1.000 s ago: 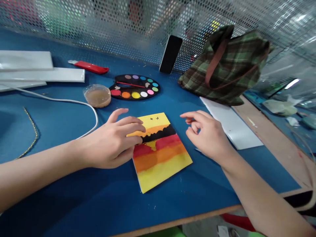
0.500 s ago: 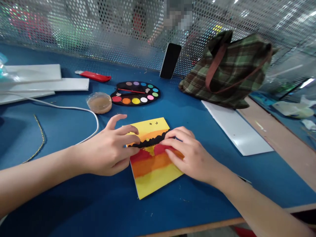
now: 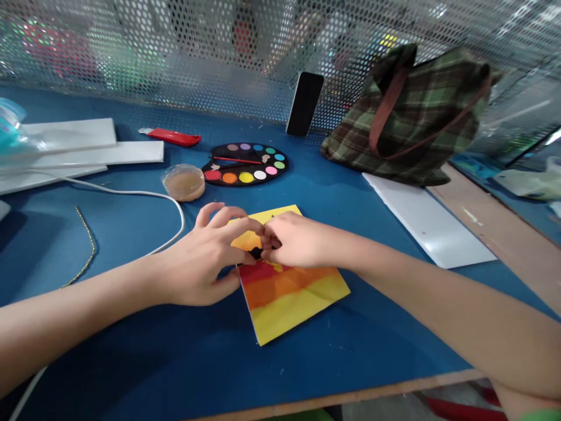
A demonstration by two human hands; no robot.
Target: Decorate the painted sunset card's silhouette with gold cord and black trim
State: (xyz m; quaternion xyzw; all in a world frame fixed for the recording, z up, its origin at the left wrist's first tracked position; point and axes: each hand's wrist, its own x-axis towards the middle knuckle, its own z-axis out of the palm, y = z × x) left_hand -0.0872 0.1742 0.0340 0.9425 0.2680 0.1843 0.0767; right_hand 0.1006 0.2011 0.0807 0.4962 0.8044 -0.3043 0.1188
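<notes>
A small painting [image 3: 298, 298] in yellow, orange and red bands lies flat on the blue table, with a black wavy strip across its middle partly covered by my hands. My left hand [image 3: 210, 254] rests over its left edge, fingers bent and apart, the fingertips on the picture by the dark strip. My right hand [image 3: 291, 237] is bent over the upper middle, its fingers pinched together right beside my left fingertips. Whatever sits between those right fingertips is hidden.
Behind the painting are a paint palette [image 3: 234, 178] with a brush [image 3: 236, 160], a cup of brownish water [image 3: 184, 182] and a red utility knife [image 3: 173, 137]. A phone [image 3: 305, 105] leans on the mesh. A plaid bag [image 3: 421, 117], white boards [image 3: 140, 152] and a white cable [image 3: 127, 192] lie around.
My right hand has moved left from the painting's right side to its middle, its fingers now pinched beside my left hand. My left hand stays at the left edge.
</notes>
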